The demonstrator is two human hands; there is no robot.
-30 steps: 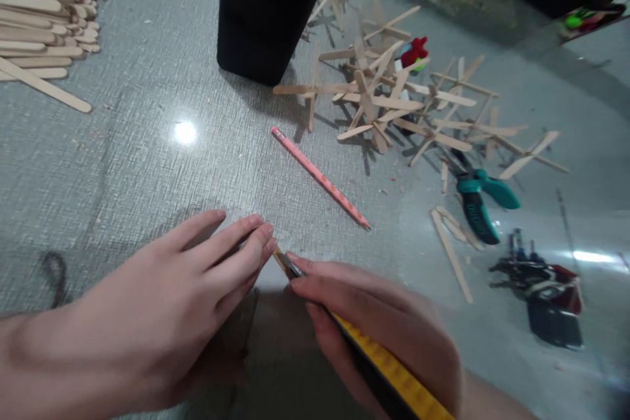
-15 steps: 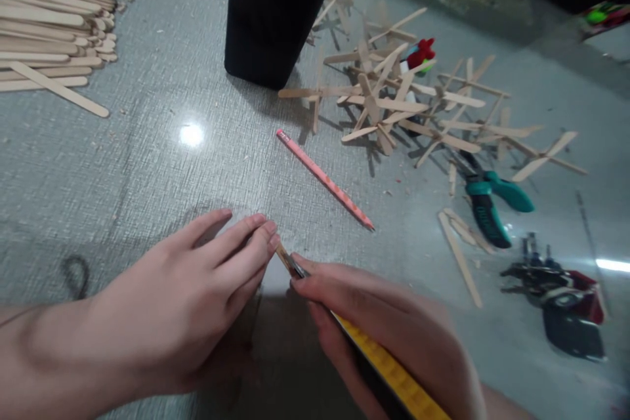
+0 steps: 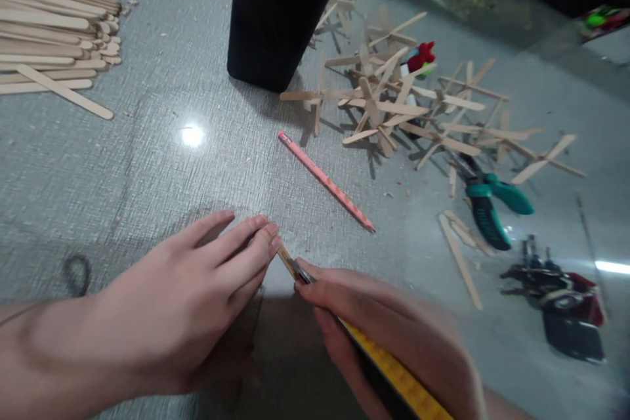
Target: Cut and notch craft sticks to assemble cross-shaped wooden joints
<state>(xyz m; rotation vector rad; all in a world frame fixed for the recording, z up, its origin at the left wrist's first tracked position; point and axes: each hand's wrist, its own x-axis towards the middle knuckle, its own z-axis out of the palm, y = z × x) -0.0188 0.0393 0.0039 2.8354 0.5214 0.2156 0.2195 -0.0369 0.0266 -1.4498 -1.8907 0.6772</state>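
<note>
My left hand [image 3: 197, 289] is closed over a wooden craft stick [image 3: 285, 257], pressing it with the fingertips; only a short end of the stick shows past them. In my right hand [image 3: 374, 308] is a utility knife [image 3: 388, 367] with a yellow and black handle. The knife's metal tip rests on the bared end of the stick, close to my left fingertips. Just beyond both hands lies a pink pencil [image 3: 327, 182], its point toward the lower right.
Craft sticks [image 3: 49, 33] are piled at the upper left. A tall black box [image 3: 280, 13] stands at the top. Crossed-stick pieces [image 3: 378, 105] crowd the upper right, near teal-handled pliers [image 3: 492, 203]. Loose sticks [image 3: 460, 262] and a dark cluttered item [image 3: 556, 295] lie at the right.
The knife tip and my right hand have shifted slightly down and right along the stick, baring a little more of it. My left hand stays in place.
</note>
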